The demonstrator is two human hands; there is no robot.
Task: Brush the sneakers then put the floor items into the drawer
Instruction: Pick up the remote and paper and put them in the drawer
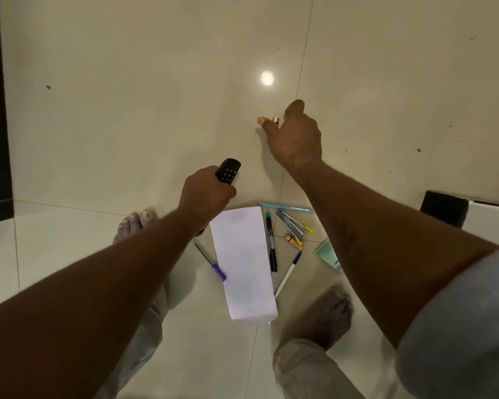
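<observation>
Black remote [228, 171] gripped in left hand [205, 194]; right hand [296, 139] holds battery [275, 120].

**Home interior, seen at floor level**

Glossy cream floor tiles [127, 110] with thin grout lines carry 1 round lamp reflection [267, 78]. 2 bare feet [326, 312] stand among small household items: a comb [327, 253], a screwdriver [212, 263], a battery [293, 241], pens [271, 246] and a white envelope [244, 263].
</observation>
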